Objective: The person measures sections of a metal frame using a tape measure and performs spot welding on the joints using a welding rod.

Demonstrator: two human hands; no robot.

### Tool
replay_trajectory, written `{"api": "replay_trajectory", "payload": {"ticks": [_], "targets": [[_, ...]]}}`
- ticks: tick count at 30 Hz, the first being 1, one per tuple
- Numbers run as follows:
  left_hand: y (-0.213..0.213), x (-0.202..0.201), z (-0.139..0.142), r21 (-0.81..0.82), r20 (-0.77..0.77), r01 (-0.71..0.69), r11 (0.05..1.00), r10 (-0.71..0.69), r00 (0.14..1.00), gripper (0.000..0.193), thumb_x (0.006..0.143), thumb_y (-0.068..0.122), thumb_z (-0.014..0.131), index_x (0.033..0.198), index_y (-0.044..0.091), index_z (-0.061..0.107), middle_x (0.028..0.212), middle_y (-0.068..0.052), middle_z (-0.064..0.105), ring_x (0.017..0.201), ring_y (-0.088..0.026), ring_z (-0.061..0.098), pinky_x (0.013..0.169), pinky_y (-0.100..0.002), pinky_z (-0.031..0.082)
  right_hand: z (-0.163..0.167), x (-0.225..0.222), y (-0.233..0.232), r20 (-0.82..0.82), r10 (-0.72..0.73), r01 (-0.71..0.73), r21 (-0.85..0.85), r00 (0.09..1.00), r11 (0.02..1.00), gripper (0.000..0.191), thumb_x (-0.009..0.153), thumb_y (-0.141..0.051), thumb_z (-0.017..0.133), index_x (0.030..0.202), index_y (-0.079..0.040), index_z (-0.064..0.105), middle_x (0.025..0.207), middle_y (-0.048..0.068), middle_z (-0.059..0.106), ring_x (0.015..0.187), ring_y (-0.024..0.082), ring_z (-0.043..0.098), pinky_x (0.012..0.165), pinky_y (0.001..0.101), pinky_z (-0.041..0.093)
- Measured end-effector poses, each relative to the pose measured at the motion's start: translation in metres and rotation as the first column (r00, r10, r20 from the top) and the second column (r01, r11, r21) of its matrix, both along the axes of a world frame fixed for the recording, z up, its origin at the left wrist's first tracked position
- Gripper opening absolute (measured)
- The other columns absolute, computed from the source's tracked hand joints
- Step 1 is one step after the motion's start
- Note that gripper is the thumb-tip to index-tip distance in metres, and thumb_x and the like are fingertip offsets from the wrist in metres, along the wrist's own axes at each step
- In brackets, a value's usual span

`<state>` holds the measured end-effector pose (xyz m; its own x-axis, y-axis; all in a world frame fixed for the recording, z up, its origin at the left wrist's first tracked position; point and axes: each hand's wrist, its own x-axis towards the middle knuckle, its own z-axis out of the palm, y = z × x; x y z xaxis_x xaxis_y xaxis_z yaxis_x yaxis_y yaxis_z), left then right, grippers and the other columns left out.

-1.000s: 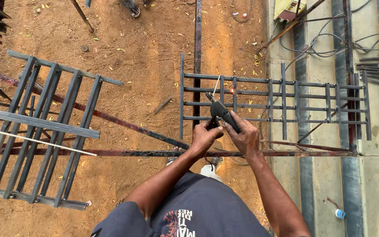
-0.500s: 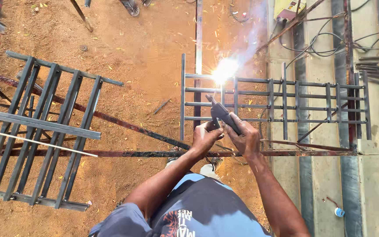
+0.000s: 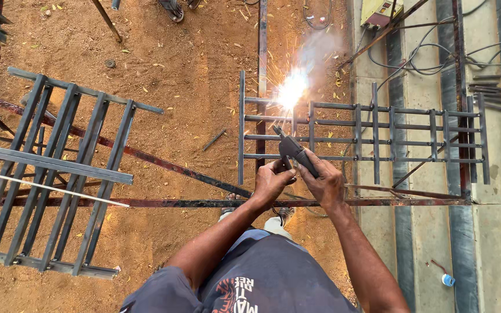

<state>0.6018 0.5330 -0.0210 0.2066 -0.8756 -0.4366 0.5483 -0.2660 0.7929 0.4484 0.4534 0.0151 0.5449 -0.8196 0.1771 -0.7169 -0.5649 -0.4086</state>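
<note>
My left hand (image 3: 272,182) and my right hand (image 3: 322,181) together grip a dark welding electrode holder (image 3: 293,150). Its thin rod reaches up to a grey metal grille frame (image 3: 372,139) lying flat in front of me. A bright white arc with sparks and smoke (image 3: 291,89) burns at the rod's tip, on the grille's top left bars. The grille rests on rusty steel rails (image 3: 204,203) above the ground.
A second grey grille frame (image 3: 59,168) lies at the left on red dirt. A yellow welding machine (image 3: 381,11) with black cables (image 3: 436,52) stands at the top right on a concrete strip. Another person's sandalled feet (image 3: 175,7) show at the top edge.
One second ago there was only a small glow at the rod's tip. The arc has since flared into a bright spark shower with smoke. My hands have stayed in place.
</note>
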Motion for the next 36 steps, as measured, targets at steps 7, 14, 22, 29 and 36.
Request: {"api": "replay_trajectory", "payload": {"ticks": [7, 14, 22, 29, 36], "targets": [[0.0, 0.001, 0.002, 0.027, 0.002, 0.0, 1.0, 0.0, 1.0, 0.017, 0.088, 0.008, 0.073, 0.098, -0.005, 0.069, 0.09, -0.007, 0.071, 0.083, -0.015, 0.072, 0.077, -0.03, 0.065, 0.0, -0.001, -0.002, -0.042, -0.007, 0.007, 0.004, 0.999, 1.0, 0.054, 0.088, -0.033, 0.081, 0.138, -0.02, 0.067, 0.094, 0.012, 0.077, 0.075, 0.021, 0.074, 0.063, 0.0368, 0.062], [-0.001, 0.001, 0.003, 0.031, -0.02, -0.01, 0.999, 0.01, 1.0, 0.019, 0.087, 0.01, 0.073, 0.1, -0.004, 0.069, 0.09, -0.008, 0.071, 0.082, -0.014, 0.073, 0.077, -0.029, 0.065, -0.002, -0.001, -0.004, -0.015, 0.009, -0.009, -0.001, 1.0, 1.0, 0.053, 0.088, -0.031, 0.081, 0.138, -0.019, 0.067, 0.095, 0.012, 0.077, 0.076, 0.021, 0.075, 0.063, 0.0355, 0.063], [0.012, -0.005, 0.003, 0.04, 0.047, 0.004, 0.999, -0.006, 0.999, 0.029, 0.088, 0.011, 0.073, 0.111, -0.007, 0.07, 0.097, -0.013, 0.075, 0.084, -0.017, 0.074, 0.077, -0.03, 0.063, 0.007, -0.01, 0.006, 0.032, 0.065, -0.064, -0.007, 0.997, 0.998, 0.052, 0.088, -0.025, 0.082, 0.137, -0.016, 0.068, 0.089, 0.014, 0.075, 0.072, 0.023, 0.073, 0.059, 0.0374, 0.06], [0.033, -0.014, 0.011, 0.112, -0.02, 0.013, 0.994, -0.01, 1.0, 0.035, 0.086, 0.009, 0.072, 0.116, -0.009, 0.068, 0.098, -0.014, 0.075, 0.084, -0.018, 0.076, 0.076, -0.032, 0.064, 0.01, -0.025, 0.028, 0.095, 0.088, -0.091, 0.023, 0.992, 0.996, 0.05, 0.088, -0.024, 0.08, 0.136, -0.016, 0.067, 0.092, 0.013, 0.075, 0.072, 0.02, 0.073, 0.058, 0.0357, 0.059], [0.032, -0.021, 0.01, 0.115, -0.076, 0.021, 0.993, -0.012, 0.997, 0.033, 0.086, 0.009, 0.072, 0.115, -0.007, 0.068, 0.097, -0.013, 0.076, 0.082, -0.018, 0.075, 0.073, -0.032, 0.063, 0.004, -0.029, 0.028, 0.068, 0.02, -0.027, 0.108, 0.997, 0.994, 0.052, 0.088, -0.024, 0.08, 0.137, -0.015, 0.067, 0.091, 0.011, 0.075, 0.072, 0.019, 0.072, 0.056, 0.0325, 0.061]]}}
